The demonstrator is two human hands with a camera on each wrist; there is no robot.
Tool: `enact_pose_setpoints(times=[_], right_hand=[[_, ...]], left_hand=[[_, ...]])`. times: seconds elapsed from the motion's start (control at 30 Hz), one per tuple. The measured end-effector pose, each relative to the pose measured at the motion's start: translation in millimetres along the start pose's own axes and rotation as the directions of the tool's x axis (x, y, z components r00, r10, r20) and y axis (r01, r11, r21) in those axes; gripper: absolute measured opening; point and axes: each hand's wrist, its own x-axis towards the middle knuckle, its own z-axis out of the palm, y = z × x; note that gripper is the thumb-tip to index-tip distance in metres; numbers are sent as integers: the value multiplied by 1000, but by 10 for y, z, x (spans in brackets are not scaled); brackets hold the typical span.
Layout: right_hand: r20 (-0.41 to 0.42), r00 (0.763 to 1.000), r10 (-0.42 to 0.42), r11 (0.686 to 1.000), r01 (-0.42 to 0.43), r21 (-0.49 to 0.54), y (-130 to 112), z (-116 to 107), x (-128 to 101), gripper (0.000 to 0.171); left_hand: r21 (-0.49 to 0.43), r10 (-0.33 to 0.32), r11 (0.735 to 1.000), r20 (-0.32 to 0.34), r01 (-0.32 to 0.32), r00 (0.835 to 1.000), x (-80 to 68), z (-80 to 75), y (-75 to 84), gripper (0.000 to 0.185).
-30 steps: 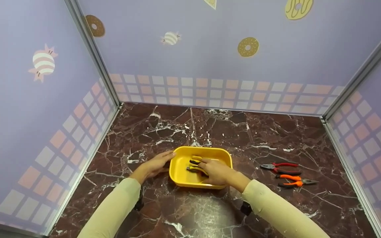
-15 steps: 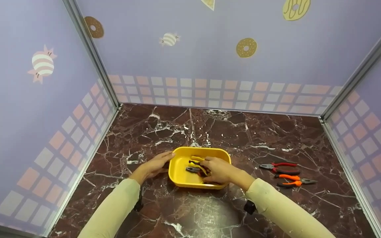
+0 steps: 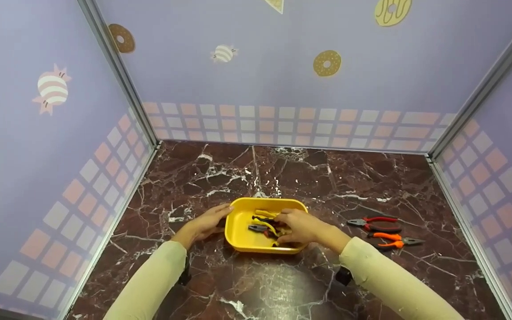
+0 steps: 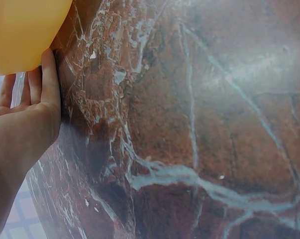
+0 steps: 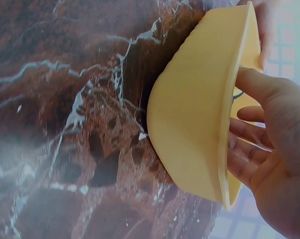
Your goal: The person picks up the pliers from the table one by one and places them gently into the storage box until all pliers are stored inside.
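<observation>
Both hands are at a yellow plastic bin (image 3: pixel 238 222). My left hand (image 3: pixel 202 226) rests against its left side, fingertips near the rim; in the left wrist view the fingers (image 4: pixel 49 74) lie fairly straight along the outer wall. Over the right rim reaches my right hand (image 3: pixel 302 226), thumb and fingers spread apart and bent around tools inside. Pliers lie there: grey jaws (image 3: pixel 256 228), with black and yellow handles (image 3: pixel 266 214) beside them. The right wrist view shows the fingers (image 5: pixel 259 89) partly behind the bin's wall, so whether they grip a tool is hidden.
To the right of the bin lie red-handled pliers (image 3: pixel 374 222) and orange-handled long-nose pliers (image 3: pixel 396 241) on the dark red marbled tabletop (image 3: pixel 282 284). Lilac panels (image 3: pixel 247 80) with printed sweets stand at the back and both sides.
My right hand has shifted slightly right inside the bin, and its thumb and fingers look more spread. The grey plier jaws show more clearly. The left hand stays at the bin's left side.
</observation>
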Motion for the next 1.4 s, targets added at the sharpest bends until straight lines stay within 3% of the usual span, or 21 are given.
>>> enact_pose_setpoints(times=[0.37, 0.77, 1.1, 1.4], right_hand=[[5, 1000, 5, 998, -5, -69, 119, -155, -143, 50], [-21, 1000, 12, 997, -13, -73, 127, -290, -272, 50], [-84, 996, -10, 993, 0, -121, 255, -348, -363, 46], [-114, 993, -38, 993, 25, -116, 360, -368, -489, 46]], left_hand=[[7, -5, 1000, -3, 5, 1000, -8, -37, 11, 62], [-2, 3, 1000, 0, -3, 1000, -14, 7, 44, 61], [-4, -4, 1000, -12, 4, 1000, -10, 5, 23, 63], [-1, -15, 1000, 18, 15, 1000, -7, -17, 14, 62]])
